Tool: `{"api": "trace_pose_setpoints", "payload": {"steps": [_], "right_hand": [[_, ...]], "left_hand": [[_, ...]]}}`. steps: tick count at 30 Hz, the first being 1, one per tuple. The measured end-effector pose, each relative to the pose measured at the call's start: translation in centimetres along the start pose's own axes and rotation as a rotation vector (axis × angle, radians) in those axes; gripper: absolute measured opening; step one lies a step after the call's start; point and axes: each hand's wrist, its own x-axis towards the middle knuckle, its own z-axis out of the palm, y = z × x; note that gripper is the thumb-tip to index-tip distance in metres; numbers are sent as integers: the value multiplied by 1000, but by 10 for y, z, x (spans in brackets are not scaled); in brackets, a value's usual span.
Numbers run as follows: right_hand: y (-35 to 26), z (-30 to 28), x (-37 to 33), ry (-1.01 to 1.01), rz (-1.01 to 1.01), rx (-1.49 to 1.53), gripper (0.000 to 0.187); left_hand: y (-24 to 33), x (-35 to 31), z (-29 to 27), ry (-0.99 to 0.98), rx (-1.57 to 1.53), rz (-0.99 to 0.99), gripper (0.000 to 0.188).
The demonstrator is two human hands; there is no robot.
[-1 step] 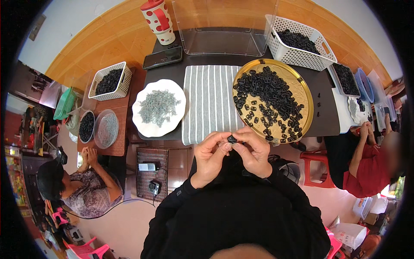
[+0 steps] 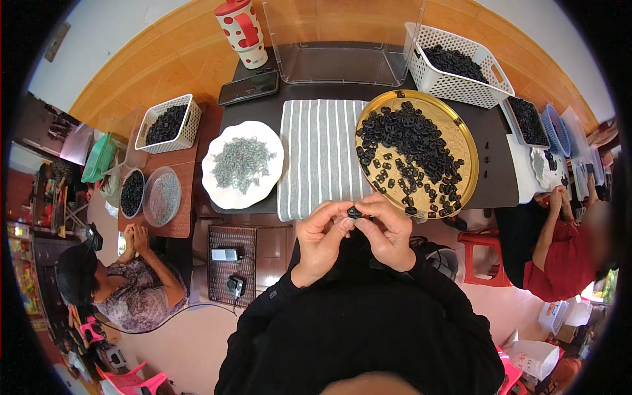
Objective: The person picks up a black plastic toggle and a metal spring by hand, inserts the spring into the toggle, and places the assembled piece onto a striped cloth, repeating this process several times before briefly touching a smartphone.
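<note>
Between the fingertips of my left hand (image 2: 322,238) and my right hand (image 2: 388,236) is a small black plastic piece (image 2: 354,212). Thumbs and forefingers of both hands pinch it just off the table's front edge. Beneath and beyond my hands lies a grey-and-white striped cloth (image 2: 320,158). To its right, a round gold tray (image 2: 464,141) carries many loose black plastic pieces (image 2: 411,135), some with two holes. On the left, a white scalloped plate (image 2: 212,187) bears a heap of small silvery pieces (image 2: 241,161), too fine to name.
Behind the cloth stands a clear plastic box (image 2: 339,66), beside a phone (image 2: 249,88) and a red-dotted tumbler (image 2: 242,36). A white basket (image 2: 454,89) of black pieces sits at back right. Co-workers sit at either side, a person in red (image 2: 563,260) and a person in a cap (image 2: 141,283).
</note>
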Motion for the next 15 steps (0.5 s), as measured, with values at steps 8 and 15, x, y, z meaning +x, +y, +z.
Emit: {"api": "trace_pose_setpoints", "payload": {"steps": [8,15], "right_hand": [[-2,1,3,7,-111,-148,19],[-14,-8,6,-13,178,91,13]], "left_hand": [[3,0,3,13,74,29,22],[-1,3,2,-13,0,-52,26]]}}
